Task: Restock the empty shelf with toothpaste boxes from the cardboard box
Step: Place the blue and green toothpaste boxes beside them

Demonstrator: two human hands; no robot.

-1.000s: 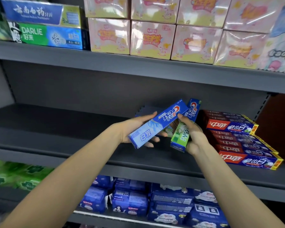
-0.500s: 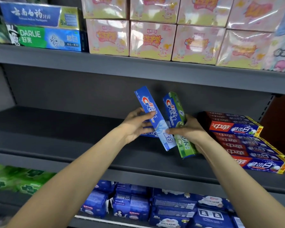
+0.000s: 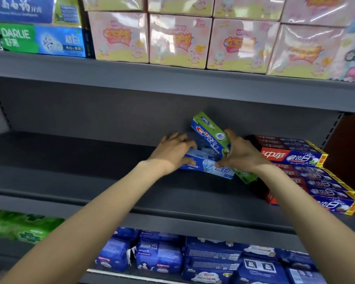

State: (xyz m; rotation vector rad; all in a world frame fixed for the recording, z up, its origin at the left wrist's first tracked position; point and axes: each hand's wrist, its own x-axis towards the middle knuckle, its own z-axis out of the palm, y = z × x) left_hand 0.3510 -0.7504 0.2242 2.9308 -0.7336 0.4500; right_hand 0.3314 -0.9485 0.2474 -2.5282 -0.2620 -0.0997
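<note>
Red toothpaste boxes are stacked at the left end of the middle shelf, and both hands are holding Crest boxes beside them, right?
Not quite: the head view shows the red toothpaste boxes at the right end of the middle shelf. The left hand and right hand do hold Crest boxes beside them.

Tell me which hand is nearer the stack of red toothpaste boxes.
Right. The right hand, holding the green box, is just left of the red stack; the left hand is farther left, on the blue box.

Even indoor light is falling from above; white glare is streaking the pink wrapped packs (image 3: 180, 39), everything is blurring softly, and shelf edges (image 3: 172, 78) are bowing beside them.
</note>
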